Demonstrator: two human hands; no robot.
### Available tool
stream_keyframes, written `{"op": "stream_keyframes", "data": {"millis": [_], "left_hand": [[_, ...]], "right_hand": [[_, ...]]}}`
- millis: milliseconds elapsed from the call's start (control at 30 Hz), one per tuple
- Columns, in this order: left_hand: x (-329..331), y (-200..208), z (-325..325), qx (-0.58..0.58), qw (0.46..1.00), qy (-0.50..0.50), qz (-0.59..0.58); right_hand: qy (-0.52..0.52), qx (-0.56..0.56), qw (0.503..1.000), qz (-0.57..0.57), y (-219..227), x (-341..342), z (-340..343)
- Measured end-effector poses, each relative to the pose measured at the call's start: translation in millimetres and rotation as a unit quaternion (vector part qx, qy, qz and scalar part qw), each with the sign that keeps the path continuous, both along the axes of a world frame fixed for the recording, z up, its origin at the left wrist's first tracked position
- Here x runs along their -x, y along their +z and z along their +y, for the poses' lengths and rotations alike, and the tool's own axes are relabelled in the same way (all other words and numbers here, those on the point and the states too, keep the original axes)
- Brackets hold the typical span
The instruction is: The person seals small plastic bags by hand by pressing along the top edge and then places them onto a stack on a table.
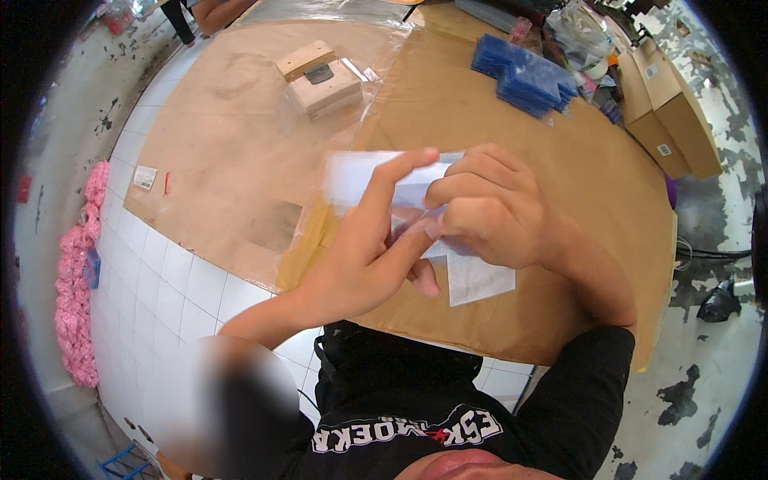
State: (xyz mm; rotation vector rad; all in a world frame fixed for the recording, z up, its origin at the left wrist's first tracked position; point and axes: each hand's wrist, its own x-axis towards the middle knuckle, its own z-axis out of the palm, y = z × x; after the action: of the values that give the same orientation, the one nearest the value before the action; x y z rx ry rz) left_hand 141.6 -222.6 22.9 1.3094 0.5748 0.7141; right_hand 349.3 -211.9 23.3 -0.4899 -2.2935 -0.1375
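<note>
Over the near middle of the table, my two hands meet around a whitish, see-through plastic sheet (350, 181). My left hand (360, 260) has its thumb pressed toward the right fingertips and its index finger stretched along the sheet; its other fingers curl underneath. My right hand (504, 212) is closed in a pinch at the sheet, close to the left thumb. The exact grip point lies hidden between the fingers. Just below the right hand, a pale rectangular piece (482, 282) shows against the brown paper; whether it joins the sheet I cannot tell.
Brown paper (576, 296) covers the table. A wooden block fixture (330, 96) with a dark metal piece stands at the far side. Blue-edged clear plastic sleeves (524, 76) are stacked far right, by a cardboard box (668, 108). Pink bundled material (78, 296) lies left. Another person (216, 14) is at far left.
</note>
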Motion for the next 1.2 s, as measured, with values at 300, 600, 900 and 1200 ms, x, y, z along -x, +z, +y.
{"op": "stream_keyframes", "data": {"millis": [300,600,900,1200], "left_hand": [[28.1,-39.5,-28.0,0.187,0.953,0.064,-0.231],[43.2,-44.7,-46.9,0.119,0.991,0.064,0.004],[22.5,-42.6,-68.7,-0.017,0.987,-0.152,0.048],[9.9,-32.9,-64.8,0.024,0.988,-0.137,0.072]], "right_hand": [[0.064,0.211,0.975,-0.01,7.5,7.3,-4.7],[0.11,0.404,0.794,0.44,17.7,-47.8,25.3],[-0.056,0.357,0.932,0.035,-32.6,-8.2,36.6],[-0.065,0.2,0.977,-0.037,-27.5,-8.5,46.9]]}}
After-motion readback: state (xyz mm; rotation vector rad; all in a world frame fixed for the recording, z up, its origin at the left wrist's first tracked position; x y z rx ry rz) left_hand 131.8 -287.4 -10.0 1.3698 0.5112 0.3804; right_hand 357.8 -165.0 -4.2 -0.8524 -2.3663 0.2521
